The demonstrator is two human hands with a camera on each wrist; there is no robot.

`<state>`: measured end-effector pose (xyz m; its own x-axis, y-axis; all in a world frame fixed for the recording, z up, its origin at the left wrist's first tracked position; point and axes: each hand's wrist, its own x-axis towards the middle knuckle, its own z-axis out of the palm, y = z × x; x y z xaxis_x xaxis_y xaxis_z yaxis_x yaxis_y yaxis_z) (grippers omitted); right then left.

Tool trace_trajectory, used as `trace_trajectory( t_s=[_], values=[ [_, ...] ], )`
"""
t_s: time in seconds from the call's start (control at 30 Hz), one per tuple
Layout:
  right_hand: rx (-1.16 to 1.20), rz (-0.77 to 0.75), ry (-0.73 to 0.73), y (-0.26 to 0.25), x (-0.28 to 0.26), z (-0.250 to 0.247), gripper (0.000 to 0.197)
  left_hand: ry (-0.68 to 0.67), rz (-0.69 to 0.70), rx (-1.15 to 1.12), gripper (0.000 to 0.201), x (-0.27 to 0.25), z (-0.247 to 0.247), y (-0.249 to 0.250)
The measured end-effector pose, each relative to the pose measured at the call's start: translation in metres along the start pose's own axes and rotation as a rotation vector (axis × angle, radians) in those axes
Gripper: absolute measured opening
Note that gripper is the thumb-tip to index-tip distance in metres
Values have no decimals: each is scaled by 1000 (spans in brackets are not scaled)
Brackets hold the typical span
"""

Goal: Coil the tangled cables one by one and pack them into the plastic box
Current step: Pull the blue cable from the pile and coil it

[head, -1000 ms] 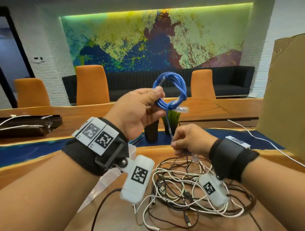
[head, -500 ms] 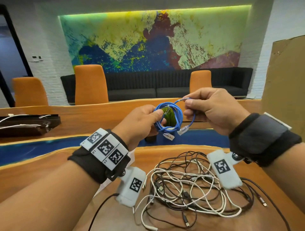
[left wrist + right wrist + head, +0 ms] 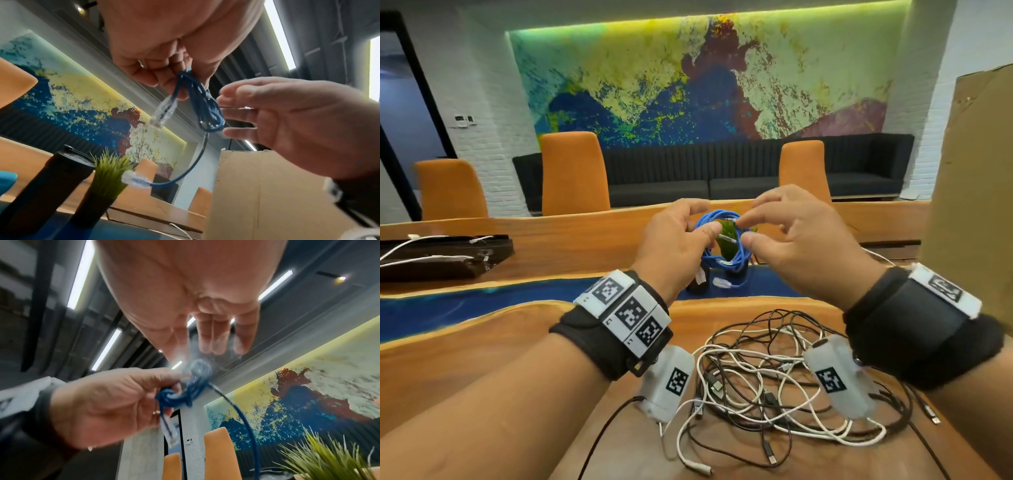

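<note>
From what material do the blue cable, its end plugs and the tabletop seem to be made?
Blue cable: probably a smooth plastic or rubber jacket; it bends into tight loops in the left hand.
End plugs: clear hard plastic; the background shows through them.
Tabletop: looks like glossy varnished wood with visible grain; the blue band may be resin.

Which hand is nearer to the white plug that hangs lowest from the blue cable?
Left. The left hand grips the blue cable coil, and the plug hangs below it on a loose end. The right hand, open, is beside the coil, higher and farther off.
</note>
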<state>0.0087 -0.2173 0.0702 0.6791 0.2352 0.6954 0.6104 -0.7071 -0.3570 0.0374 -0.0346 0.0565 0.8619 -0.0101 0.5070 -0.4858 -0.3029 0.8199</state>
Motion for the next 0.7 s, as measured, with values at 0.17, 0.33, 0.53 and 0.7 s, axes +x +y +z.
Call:
trace_trajectory(
  t_s=[0.17,0.33,0.53,0.7],
  values=[
    [-36,116,-192,-10,4,21,11,-86,25,-186,36,-8,-2,11],
    [1256,677,-292,-11,11,7,27,-160,261,65,23,-5,-16,2],
    [1122,680,-254,15,25,8,23,-215,293,527,20,3,-36,-13],
    [375,295,-371,19,17,1,18,-211,154,419,15,7,-51,-21]
  ],
)
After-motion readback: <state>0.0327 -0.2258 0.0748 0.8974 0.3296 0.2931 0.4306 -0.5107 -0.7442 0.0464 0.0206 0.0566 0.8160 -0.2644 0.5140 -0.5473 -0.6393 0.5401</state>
